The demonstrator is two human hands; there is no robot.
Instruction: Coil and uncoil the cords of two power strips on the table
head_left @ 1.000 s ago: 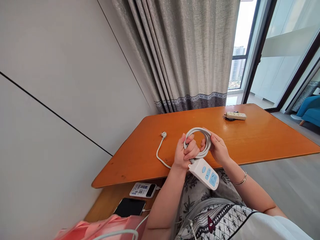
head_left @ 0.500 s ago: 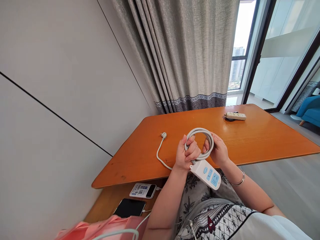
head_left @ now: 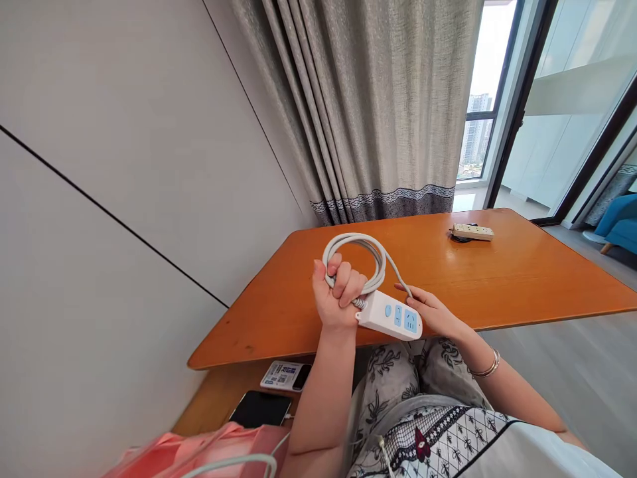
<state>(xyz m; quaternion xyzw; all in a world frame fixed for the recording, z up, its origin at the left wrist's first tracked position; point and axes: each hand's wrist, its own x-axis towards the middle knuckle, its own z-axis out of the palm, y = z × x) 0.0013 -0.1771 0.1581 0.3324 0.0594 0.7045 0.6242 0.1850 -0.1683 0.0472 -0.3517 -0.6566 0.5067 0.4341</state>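
My left hand (head_left: 340, 292) is closed around a coil of white cable (head_left: 381, 269), held up over the near part of the table. From that fist hangs a white power strip (head_left: 383, 312) with light blue sockets, tilted down to the right. To its right, my right hand (head_left: 432, 311) pinches the cable where a length runs down from the coil; its fingertips are partly hidden behind the strip. The cable's plug does not show now.
The orange-brown wooden table (head_left: 279, 292) spreads ahead, with a second, cream power strip (head_left: 472, 232) at its far right. Below its near edge lie a black phone (head_left: 261, 409) and a white power bank (head_left: 283, 376), beside a pink bag (head_left: 209, 455).
My left hand has moved left with the coil and strip. My right hand has drawn down and away from the coil along the cable. The plug has left its spot on the table.
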